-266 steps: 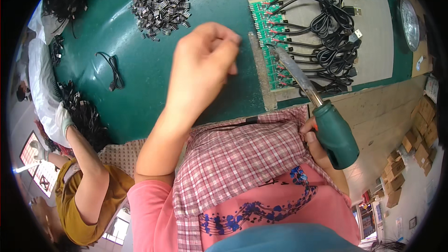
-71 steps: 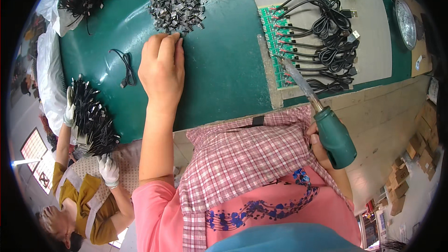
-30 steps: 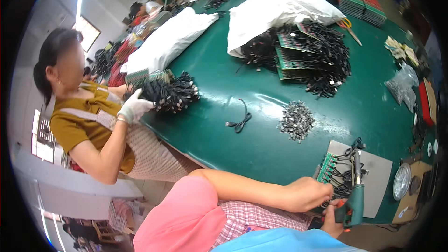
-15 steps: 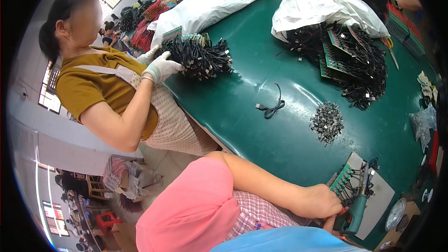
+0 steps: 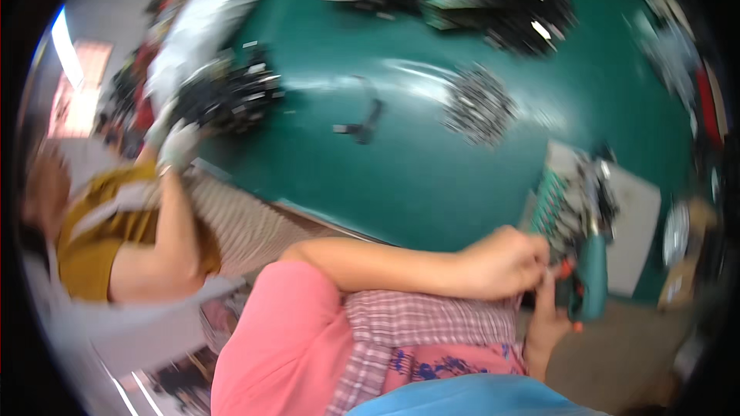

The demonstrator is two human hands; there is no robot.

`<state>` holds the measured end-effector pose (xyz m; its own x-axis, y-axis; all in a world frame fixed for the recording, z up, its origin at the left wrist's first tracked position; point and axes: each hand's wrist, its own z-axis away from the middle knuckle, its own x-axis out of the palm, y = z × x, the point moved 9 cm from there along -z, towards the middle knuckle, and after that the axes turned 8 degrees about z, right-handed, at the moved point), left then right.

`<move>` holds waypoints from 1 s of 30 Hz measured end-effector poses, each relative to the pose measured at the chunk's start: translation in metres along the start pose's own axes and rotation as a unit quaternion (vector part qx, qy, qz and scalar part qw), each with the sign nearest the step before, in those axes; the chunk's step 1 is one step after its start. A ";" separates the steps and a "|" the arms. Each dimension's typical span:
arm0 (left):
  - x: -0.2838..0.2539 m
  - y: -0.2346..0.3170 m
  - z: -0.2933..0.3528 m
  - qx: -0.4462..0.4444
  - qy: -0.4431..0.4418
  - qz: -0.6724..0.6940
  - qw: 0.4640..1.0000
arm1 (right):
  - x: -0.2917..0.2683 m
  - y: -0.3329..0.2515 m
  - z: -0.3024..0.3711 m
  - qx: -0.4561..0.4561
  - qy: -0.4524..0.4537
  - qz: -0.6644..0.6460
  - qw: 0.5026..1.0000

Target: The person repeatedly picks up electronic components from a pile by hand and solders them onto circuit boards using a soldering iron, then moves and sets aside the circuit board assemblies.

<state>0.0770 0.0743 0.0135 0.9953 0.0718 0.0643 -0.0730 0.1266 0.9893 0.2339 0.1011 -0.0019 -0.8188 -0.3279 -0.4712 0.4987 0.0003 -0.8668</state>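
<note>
My left hand [image 5: 501, 263] is closed, knuckles up, over the near edge of the green table [image 5: 401, 200]. Its fingertips meet those of my right hand [image 5: 546, 327], which is also closed; whatever is between them is hidden and blurred. Right beside my right hand is a green-handled tool [image 5: 592, 277] like a soldering gun, its metal tip pointing away from me. Orange-red parts show between hand and tool; I cannot tell whether I grip it. Beyond my fingers, a green circuit board strip [image 5: 549, 204] with black leads lies on a pale board [image 5: 636, 223].
A pile of small metal connectors [image 5: 479, 104] and a coiled black cable [image 5: 362, 127] lie mid-table. Farther off sits a heap of black cables with boards [image 5: 501, 0]. At left, a co-worker's gloved hands [image 5: 179, 146] hold a bundle of black cables [image 5: 231, 96].
My view has swung, so the table and co-worker appear farther left and higher, and blurred. More of my right hand shows. My two hands stay together beside the green-handled tool.
</note>
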 end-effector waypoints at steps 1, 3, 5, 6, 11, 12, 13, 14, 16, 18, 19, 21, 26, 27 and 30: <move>0.000 -0.001 -0.001 -0.033 -0.019 -0.006 0.999 | 0.006 0.005 0.001 0.011 0.011 -0.090 0.996; -0.003 -0.014 0.000 -0.109 -0.017 -0.009 0.994 | 0.017 0.002 -0.003 0.032 -0.069 -0.083 0.994; -0.003 -0.012 -0.001 -0.084 -0.031 -0.032 0.996 | 0.018 0.002 -0.007 -0.052 -0.060 -0.002 0.997; -0.004 -0.014 -0.004 -0.104 -0.038 -0.018 0.994 | 0.016 0.002 -0.008 -0.032 -0.060 0.003 0.998; -0.037 -0.054 -0.022 -0.242 0.039 -0.007 0.970 | -0.005 0.026 0.010 0.084 -0.051 -0.179 0.979; -0.041 -0.063 -0.023 -0.262 0.050 -0.011 0.964 | -0.009 0.035 0.015 0.089 -0.054 -0.182 0.978; -0.041 -0.066 -0.023 -0.276 0.054 -0.013 0.960 | -0.011 0.042 0.021 0.074 -0.096 -0.135 0.983; -0.041 -0.066 -0.023 -0.290 0.057 -0.016 0.955 | -0.010 0.046 0.028 0.057 -0.137 -0.089 0.985; -0.039 -0.067 -0.023 -0.300 0.058 -0.018 0.952 | -0.008 0.052 0.039 0.075 -0.182 -0.071 0.978; -0.037 -0.066 -0.027 -0.308 0.056 -0.021 0.950 | -0.009 0.055 0.045 0.010 -0.195 0.019 0.981; -0.035 -0.064 -0.028 -0.311 0.054 -0.021 0.949 | -0.009 0.056 0.046 0.014 -0.198 0.018 0.980; -0.033 -0.064 -0.029 -0.318 0.051 -0.020 0.947 | -0.011 0.051 0.045 -0.015 -0.195 0.037 0.980; -0.037 -0.068 -0.031 -0.314 0.052 -0.039 0.947 | -0.009 0.055 0.049 0.000 -0.216 0.082 0.973; -0.036 -0.068 -0.031 -0.316 0.052 -0.039 0.946 | -0.007 0.056 0.051 -0.009 -0.224 0.106 0.969; -0.037 -0.065 -0.033 -0.301 0.055 -0.039 0.951 | -0.008 0.054 0.052 -0.052 -0.214 0.137 0.966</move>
<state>0.0428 0.0965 -0.0574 0.9889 0.1388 -0.0527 -0.0559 0.6767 0.7341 0.2817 0.0548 -0.0367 -0.4573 -0.6623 -0.5935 0.6298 0.2301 -0.7419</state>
